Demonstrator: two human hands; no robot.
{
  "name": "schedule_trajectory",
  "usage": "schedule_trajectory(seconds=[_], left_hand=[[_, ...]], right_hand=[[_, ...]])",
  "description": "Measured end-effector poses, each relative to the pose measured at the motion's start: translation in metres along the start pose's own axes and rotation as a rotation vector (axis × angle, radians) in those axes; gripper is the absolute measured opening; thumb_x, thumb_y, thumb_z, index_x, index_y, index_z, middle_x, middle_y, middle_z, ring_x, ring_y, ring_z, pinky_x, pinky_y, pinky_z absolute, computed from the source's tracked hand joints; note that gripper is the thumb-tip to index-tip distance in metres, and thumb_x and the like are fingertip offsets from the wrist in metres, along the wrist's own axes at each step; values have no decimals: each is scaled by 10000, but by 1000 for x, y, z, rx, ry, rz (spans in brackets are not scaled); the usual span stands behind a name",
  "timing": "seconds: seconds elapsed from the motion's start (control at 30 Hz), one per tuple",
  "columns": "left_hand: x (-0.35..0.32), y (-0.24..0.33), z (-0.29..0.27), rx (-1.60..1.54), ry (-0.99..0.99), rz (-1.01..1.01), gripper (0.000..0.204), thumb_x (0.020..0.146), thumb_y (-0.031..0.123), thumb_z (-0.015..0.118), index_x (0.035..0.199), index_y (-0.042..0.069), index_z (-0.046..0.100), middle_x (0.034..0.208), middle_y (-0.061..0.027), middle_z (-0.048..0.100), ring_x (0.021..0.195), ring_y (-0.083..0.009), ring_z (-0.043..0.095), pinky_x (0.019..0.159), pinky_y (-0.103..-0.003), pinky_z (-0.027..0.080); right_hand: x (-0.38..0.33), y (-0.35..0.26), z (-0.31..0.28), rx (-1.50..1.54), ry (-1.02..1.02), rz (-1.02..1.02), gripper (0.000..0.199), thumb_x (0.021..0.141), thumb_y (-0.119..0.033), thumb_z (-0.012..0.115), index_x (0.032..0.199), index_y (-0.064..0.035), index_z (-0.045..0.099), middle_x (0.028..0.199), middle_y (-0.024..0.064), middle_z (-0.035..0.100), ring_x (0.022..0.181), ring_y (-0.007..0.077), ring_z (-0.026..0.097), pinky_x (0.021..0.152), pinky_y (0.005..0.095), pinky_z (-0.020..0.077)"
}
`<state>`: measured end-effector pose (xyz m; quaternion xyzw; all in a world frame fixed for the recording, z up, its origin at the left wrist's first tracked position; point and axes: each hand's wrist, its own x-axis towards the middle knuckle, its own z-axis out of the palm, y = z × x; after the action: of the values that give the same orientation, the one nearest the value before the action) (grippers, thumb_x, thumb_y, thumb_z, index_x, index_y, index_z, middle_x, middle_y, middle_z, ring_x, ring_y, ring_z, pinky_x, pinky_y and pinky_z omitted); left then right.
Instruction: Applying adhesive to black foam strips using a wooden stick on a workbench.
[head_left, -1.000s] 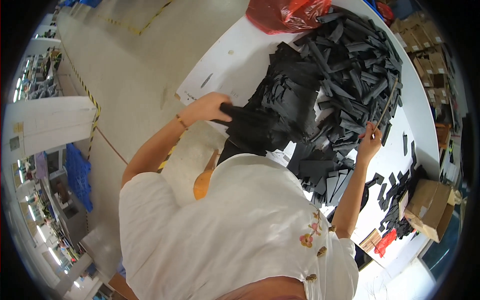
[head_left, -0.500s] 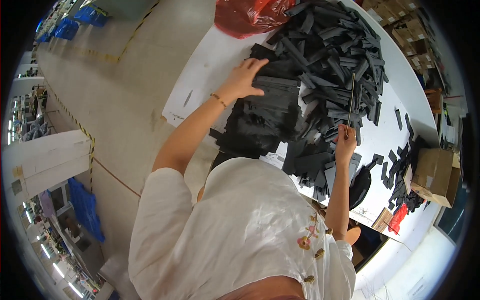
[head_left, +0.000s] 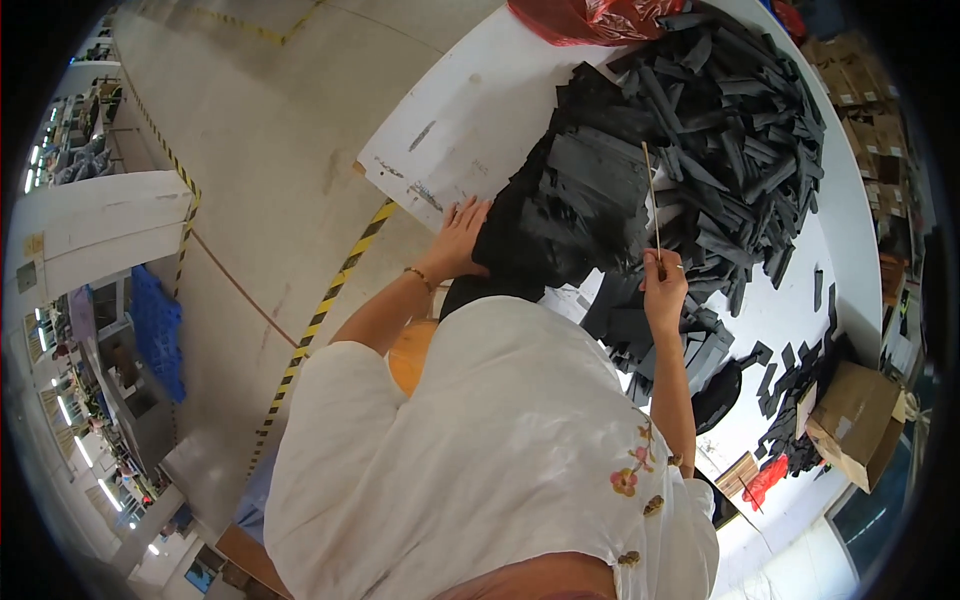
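My left hand [head_left: 460,240] lies with its fingers stretched out at the table's near-left edge. Its thumb side meets the border of a dark layer of overlapping flat strips [head_left: 590,165]. In my right hand [head_left: 664,290] is a thin, light-brown stick [head_left: 651,185], pinched near its lower end and pointing away from me over the strips. What the stick's gripped end looks like is hidden by my fingers. A big loose heap of black strips [head_left: 745,140] lies beyond and right of the stick. More flat dark pieces [head_left: 690,350] lie beneath my right forearm.
A red plastic bag [head_left: 590,22] sits at the table's far side. To the right are small black pieces [head_left: 790,400], an open cardboard box [head_left: 855,420] and a red scrap of plastic [head_left: 765,483]. The white table [head_left: 450,110] ends at my left, above a floor with striped tape [head_left: 340,280].
My left hand has come back from the far part of the dark layer to its near-left edge. My right hand still holds the stick, now closer to the layer. The view has shifted.
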<state>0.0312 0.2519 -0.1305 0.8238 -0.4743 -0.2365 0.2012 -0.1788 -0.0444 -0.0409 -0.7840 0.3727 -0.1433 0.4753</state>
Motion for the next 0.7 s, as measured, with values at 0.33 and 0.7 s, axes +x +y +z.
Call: schedule_trajectory(seconds=[0.33, 0.7], left_hand=[[-35, -3, 23, 133, 109, 135, 771, 595, 156, 821, 1280, 148, 469, 1335, -114, 422, 1342, -314, 331, 1147, -476, 203], [-21, -14, 27, 186, 72, 422, 570, 725, 126, 714, 1253, 137, 500, 1124, -62, 539, 1112, -255, 481, 964, -391, 393]], right_hand=[[-17, 14, -3, -67, -23, 29, 117, 917, -74, 595, 948, 23, 653, 853, 58, 572, 511, 89, 516, 473, 244, 397], [-21, 14, 5, -54, -50, -2, 114, 908, -79, 610, 933, 21, 659, 830, 62, 569, 510, 97, 526, 477, 253, 399]])
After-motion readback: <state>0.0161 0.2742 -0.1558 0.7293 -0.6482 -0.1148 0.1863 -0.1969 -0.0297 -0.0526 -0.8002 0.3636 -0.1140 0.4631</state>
